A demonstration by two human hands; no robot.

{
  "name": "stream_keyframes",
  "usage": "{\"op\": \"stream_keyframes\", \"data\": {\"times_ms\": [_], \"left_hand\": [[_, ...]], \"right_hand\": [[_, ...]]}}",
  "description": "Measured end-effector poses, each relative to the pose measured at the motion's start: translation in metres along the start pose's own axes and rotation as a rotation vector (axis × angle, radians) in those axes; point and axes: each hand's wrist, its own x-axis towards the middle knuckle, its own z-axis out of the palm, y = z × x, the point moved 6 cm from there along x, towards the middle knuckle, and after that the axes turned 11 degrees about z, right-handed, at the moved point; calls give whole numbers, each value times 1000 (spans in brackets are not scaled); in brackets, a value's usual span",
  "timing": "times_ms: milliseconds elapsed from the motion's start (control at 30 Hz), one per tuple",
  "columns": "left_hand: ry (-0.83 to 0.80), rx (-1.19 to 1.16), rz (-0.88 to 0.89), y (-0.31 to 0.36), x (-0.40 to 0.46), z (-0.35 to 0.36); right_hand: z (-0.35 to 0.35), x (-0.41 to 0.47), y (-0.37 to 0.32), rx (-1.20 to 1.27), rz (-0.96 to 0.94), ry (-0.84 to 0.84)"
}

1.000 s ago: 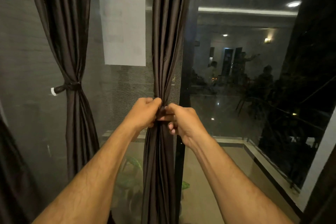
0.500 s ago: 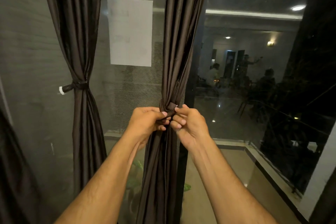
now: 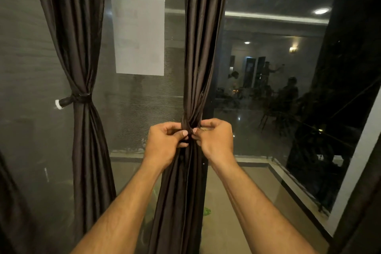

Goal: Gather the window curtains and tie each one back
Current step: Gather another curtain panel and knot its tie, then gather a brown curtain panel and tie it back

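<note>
Your left hand [image 3: 165, 142] and right hand [image 3: 216, 140] pinch the tie [image 3: 186, 125] cinching the middle curtain [image 3: 204, 47]. The paper's [image 3: 139, 35] faint writing is unreadable.

Two plain dark-brown satin curtains [image 3: 198, 47] [image 3: 80, 47], a white-tipped dark tieback [image 3: 72, 100], pale grey paper sheets [image 3: 140, 35] upper centre.

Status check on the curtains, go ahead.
Left hand and right hand pinching tie on middle curtain. Left curtain already tied. Nothing blocking.
</note>
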Motion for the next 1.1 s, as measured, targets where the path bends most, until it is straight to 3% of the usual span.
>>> {"op": "stream_keyframes", "data": {"times_ms": [167,367,500,567,667,733,833,1100], "left_hand": [[-124,98,-39,10,7,-8],[-32,116,-6,32,23,-29],[117,156,-8,13,20,-20],[168,341,159,14,15,-16],[262,580,548,36,-2,2],[300,529,629,40,-8,29],[228,439,682,41,-5,90],[-31,223,671,27,-5,347]], "right_hand": [[-18,0,-37,-528,-174,22],[-51,15,-56,-443,-275,99],[-53,20,-44,-393,-300,110],[-52,24,-36,-404,-314,33],[-58,33,-36,-336,-362,-103],[-72,40,-39,-334,-412,-127],[-113,49,-41,-332,-477,-94],[-333,119,-19,-278,-533,184]]}}
